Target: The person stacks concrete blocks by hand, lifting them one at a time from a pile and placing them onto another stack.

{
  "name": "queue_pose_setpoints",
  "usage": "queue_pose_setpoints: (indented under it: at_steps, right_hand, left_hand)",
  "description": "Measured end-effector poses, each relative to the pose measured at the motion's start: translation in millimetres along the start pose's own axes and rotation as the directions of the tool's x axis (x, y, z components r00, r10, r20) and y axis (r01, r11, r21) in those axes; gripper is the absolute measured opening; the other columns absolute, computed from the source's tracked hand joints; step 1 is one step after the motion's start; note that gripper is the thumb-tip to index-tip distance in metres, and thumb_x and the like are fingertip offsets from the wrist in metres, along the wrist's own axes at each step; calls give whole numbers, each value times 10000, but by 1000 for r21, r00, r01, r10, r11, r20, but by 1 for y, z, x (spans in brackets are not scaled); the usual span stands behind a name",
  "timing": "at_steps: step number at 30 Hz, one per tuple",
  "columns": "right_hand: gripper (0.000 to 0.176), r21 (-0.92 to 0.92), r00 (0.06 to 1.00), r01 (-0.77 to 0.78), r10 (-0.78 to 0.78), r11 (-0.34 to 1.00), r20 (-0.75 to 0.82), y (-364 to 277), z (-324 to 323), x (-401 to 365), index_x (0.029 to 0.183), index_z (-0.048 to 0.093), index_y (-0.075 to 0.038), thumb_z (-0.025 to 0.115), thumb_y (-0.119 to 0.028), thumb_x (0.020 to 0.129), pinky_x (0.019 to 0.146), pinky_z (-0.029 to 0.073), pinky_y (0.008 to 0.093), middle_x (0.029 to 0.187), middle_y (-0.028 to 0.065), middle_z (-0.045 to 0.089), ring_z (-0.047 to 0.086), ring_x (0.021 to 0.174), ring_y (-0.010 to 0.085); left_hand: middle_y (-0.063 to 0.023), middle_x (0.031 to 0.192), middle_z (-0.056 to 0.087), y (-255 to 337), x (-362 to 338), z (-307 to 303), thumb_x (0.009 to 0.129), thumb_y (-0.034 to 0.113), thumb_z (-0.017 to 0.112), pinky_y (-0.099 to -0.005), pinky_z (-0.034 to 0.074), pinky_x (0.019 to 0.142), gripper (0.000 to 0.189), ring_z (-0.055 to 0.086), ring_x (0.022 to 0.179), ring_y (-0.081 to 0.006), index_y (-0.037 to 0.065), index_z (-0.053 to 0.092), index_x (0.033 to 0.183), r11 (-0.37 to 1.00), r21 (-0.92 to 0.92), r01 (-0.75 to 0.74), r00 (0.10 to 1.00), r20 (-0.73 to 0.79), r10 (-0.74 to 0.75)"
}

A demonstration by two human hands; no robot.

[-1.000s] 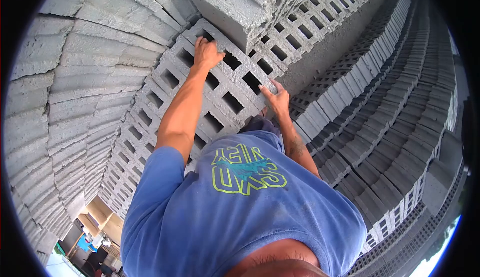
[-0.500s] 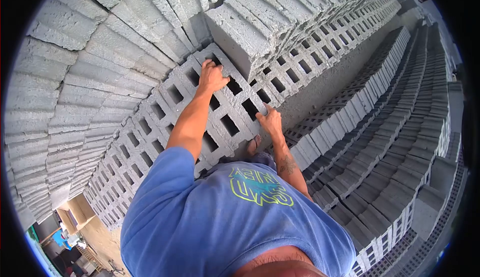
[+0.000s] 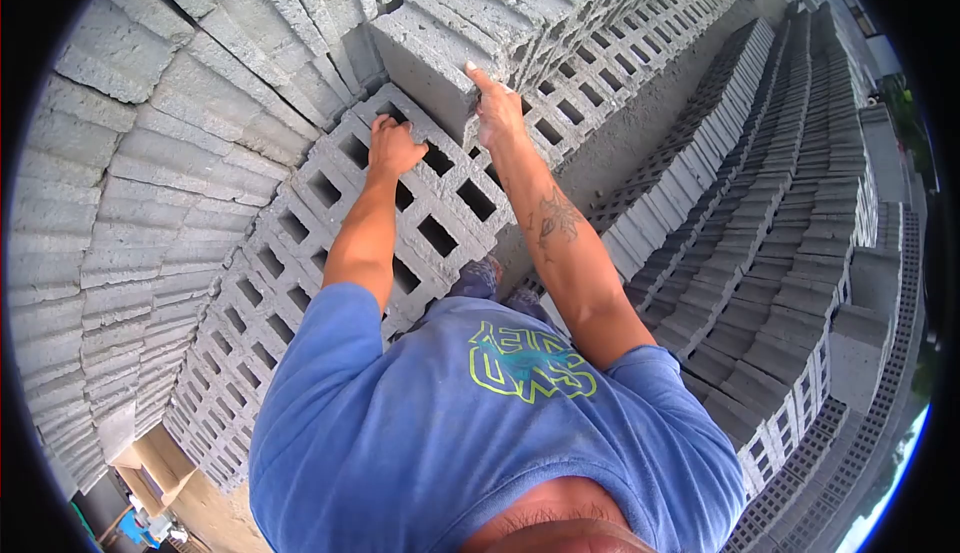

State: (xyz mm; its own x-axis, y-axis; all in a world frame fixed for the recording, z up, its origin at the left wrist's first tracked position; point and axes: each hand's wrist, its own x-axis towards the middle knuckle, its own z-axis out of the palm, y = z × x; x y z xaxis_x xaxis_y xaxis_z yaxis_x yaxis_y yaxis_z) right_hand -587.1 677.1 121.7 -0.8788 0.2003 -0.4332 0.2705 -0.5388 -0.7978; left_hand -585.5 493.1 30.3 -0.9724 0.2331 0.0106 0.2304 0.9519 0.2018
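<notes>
My left hand has its fingers curled down over the wall between two hollows of a grey hollow concrete block. That block lies in a row with its rectangular holes facing up. On the right, my right hand is at the near end of a concrete block on edge, at the front of an upper stack. One digit lies along that block's top edge, while the other fingers are partly hidden behind its right side.
A tall wall of stacked blocks rises on my left. To the right, past a narrow dusty strip, run long lower rows of blocks. My feet are close beside the near row. An open cardboard box sits at lower left.
My right hand has moved up and left, from the right edge of the holed block to the end of the upper block. The left hand keeps its hold. The view has shifted slightly.
</notes>
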Motion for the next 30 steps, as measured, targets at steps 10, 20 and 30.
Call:
queue_pose_setpoints:
  at_steps: [10,20,30]
  right_hand:
    - [472,-46,1000,0,0,999,7,0,-15,-26,1005,588,50,796,-297,761,851,423,354,982,111,611,550,908,205]
    - [711,-2,997,-30,31,1000,74,-6,1,3,1200,483,109,819,-309,733,978,356,425,1189,205,560,525,1084,282]
    - [575,112,994,-22,10,994,109,14,-83,-43,1217,516,55,762,-245,794,1052,302,423,1265,129,562,502,1176,240]
  left_hand:
    - [-206,1009,662,-5,-2,-1,691,366,669,-347,243,1115,525,557,1109,-250,-12,686,1054,998,-66,17,998,58,-13]
    - [-228,1055,648,-5,1,4,679,341,666,-359,231,1123,542,540,1141,-286,-23,674,1080,998,-55,17,1000,25,-16]
    - [-164,1012,635,-17,-4,19,592,198,804,-408,384,1007,412,542,1062,-323,27,670,942,923,-352,-155,953,-301,45]
